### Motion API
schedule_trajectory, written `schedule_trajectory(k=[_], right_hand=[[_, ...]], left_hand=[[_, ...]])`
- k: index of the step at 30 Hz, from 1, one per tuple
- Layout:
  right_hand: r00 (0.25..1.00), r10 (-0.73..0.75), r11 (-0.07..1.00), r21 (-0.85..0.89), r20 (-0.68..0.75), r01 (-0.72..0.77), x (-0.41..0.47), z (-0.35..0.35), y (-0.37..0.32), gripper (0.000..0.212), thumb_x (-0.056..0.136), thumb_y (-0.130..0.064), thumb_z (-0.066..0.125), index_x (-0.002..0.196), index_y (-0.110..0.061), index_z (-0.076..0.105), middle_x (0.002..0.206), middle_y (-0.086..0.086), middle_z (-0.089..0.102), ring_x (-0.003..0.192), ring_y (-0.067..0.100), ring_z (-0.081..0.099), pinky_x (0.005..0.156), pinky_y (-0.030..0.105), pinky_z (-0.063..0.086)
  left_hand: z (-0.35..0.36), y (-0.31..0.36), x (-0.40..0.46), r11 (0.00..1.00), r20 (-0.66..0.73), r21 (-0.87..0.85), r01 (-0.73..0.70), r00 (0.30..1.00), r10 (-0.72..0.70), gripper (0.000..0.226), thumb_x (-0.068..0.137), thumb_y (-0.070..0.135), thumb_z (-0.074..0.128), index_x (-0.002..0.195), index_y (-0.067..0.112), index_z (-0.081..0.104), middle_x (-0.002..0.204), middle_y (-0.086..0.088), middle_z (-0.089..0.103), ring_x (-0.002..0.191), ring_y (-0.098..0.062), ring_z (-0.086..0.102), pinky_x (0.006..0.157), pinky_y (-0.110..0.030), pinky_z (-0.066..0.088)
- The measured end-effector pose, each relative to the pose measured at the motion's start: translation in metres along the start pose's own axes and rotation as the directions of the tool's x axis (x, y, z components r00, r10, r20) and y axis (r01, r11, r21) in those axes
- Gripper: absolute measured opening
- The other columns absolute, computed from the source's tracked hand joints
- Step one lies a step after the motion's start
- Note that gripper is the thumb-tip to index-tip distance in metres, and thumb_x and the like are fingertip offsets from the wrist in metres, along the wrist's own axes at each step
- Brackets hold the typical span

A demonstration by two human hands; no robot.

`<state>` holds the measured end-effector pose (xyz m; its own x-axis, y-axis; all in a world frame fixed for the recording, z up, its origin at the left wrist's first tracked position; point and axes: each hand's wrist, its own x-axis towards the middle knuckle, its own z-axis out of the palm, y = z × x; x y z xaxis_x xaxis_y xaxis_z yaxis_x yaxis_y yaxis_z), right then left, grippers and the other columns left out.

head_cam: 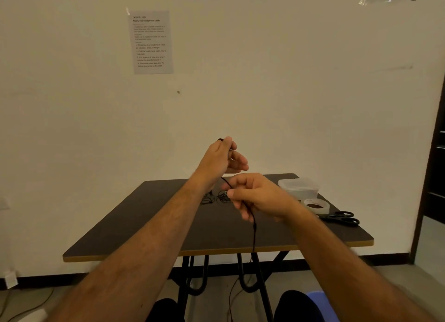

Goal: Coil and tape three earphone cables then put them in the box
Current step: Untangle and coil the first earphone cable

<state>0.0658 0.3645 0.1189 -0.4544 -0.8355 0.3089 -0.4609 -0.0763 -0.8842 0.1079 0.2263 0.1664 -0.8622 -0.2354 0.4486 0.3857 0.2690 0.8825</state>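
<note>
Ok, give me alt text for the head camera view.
Two bare hands hold a black earphone cable above a dark table, left hand raised, right hand lower. More cables, a lidded plastic box, tape roll and scissors lie there.

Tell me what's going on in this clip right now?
A person is working an earphone cable above a dark table. The left hand pinches one end up high; the right hand grips it lower, with the rest dangling past the table edge. More tangled cables lie on the table. The plastic box, tape roll and scissors sit untouched at the right.
</note>
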Motion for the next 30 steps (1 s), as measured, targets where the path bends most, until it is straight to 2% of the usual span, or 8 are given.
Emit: schedule_trajectory(k=[5, 8, 11, 14, 17, 24, 28, 30], right_hand=[[0.984, -0.086, 0.932, -0.361, -0.158, 0.024, 0.003, -0.017, -0.026, 0.010, 0.094, -0.015, 0.063, 0.088, -0.013, 0.071, 0.058, 0.001, 0.062, 0.048, 0.013, 0.055, 0.053, 0.024, 0.048], [0.943, -0.224, 0.841, -0.538, -0.247, 0.059, 0.010, -0.030, -0.036, 0.007, 0.088, -0.014, 0.067, 0.082, -0.015, 0.071, 0.060, -0.003, 0.066, 0.048, 0.008, 0.056, 0.056, 0.025, 0.050], [0.917, -0.288, 0.829, -0.552, -0.277, 0.093, 0.016, -0.045, -0.042, 0.006, 0.084, -0.016, 0.074, 0.082, -0.016, 0.069, 0.063, -0.005, 0.066, 0.050, 0.007, 0.059, 0.058, 0.023, 0.052], [0.923, -0.282, 0.879, -0.456, -0.263, 0.139, 0.020, -0.056, -0.044, 0.007, 0.084, -0.012, 0.075, 0.086, -0.008, 0.070, 0.062, -0.007, 0.065, 0.055, 0.013, 0.058, 0.057, 0.024, 0.052], [0.931, -0.262, 0.942, -0.275, -0.254, 0.190, 0.022, -0.061, -0.038, 0.004, 0.089, -0.006, 0.069, 0.090, -0.002, 0.069, 0.068, 0.002, 0.066, 0.057, 0.015, 0.057, 0.057, 0.029, 0.051], [0.947, -0.150, 0.970, 0.144, -0.283, 0.196, 0.021, -0.048, -0.009, 0.013, 0.084, -0.029, 0.067, 0.082, -0.017, 0.072, 0.079, 0.005, 0.069, 0.075, 0.021, 0.063, 0.072, 0.040, 0.053], [0.950, -0.066, 0.927, 0.333, -0.305, 0.171, 0.021, -0.029, 0.001, 0.012, 0.087, -0.027, 0.064, 0.082, -0.018, 0.069, 0.080, 0.002, 0.072, 0.070, 0.015, 0.068, 0.061, 0.033, 0.058], [0.944, -0.035, 0.936, 0.320, -0.329, 0.146, 0.019, -0.023, 0.005, 0.013, 0.095, -0.020, 0.060, 0.087, -0.018, 0.069, 0.080, 0.004, 0.071, 0.066, 0.015, 0.067, 0.054, 0.031, 0.056]], left_hand=[[0.004, -0.011, -0.003, 0.957, -0.018, 0.288, -0.020, 0.999, 0.026, 0.042, 0.108, 0.034, 0.030, 0.083, 0.011, 0.056, 0.066, 0.003, 0.057, 0.057, -0.010, 0.054, 0.054, -0.022, 0.044], [0.007, -0.009, -0.008, 0.961, 0.081, 0.274, 0.034, 0.995, -0.058, 0.052, 0.108, 0.042, 0.025, 0.086, 0.008, 0.059, 0.064, -0.002, 0.060, 0.054, -0.014, 0.058, 0.050, -0.024, 0.049], [0.007, -0.008, -0.011, 0.975, 0.179, 0.188, 0.120, 0.972, -0.154, 0.053, 0.105, 0.053, 0.023, 0.079, 0.014, 0.049, 0.056, 0.003, 0.045, 0.045, -0.011, 0.039, 0.046, -0.025, 0.037], [0.007, -0.005, -0.010, 0.965, 0.295, -0.009, 0.262, 0.923, -0.248, 0.054, 0.102, 0.060, 0.020, 0.071, 0.019, 0.039, 0.054, 0.007, 0.027, 0.044, -0.008, 0.020, 0.042, -0.022, 0.022], [0.008, 0.001, -0.011, 0.920, 0.391, -0.152, 0.361, 0.877, -0.280, 0.053, 0.102, 0.059, 0.023, 0.068, 0.021, 0.037, 0.052, 0.008, 0.024, 0.041, -0.005, 0.017, 0.040, -0.019, 0.017], [0.012, 0.010, -0.008, 0.850, 0.537, -0.319, 0.418, 0.819, -0.201, 0.047, 0.104, 0.052, 0.028, 0.071, 0.022, 0.040, 0.052, 0.009, 0.029, 0.039, -0.003, 0.025, 0.038, -0.017, 0.025], [0.014, 0.004, -0.007, 0.806, 0.539, -0.379, 0.454, 0.817, -0.206, 0.044, 0.104, 0.049, 0.028, 0.073, 0.021, 0.041, 0.052, 0.009, 0.031, 0.038, -0.003, 0.028, 0.039, -0.017, 0.027], [0.014, 0.001, -0.007, 0.786, 0.520, -0.420, 0.454, 0.830, -0.201, 0.041, 0.105, 0.045, 0.030, 0.073, 0.021, 0.042, 0.053, 0.008, 0.032, 0.039, -0.004, 0.029, 0.039, -0.018, 0.029]])
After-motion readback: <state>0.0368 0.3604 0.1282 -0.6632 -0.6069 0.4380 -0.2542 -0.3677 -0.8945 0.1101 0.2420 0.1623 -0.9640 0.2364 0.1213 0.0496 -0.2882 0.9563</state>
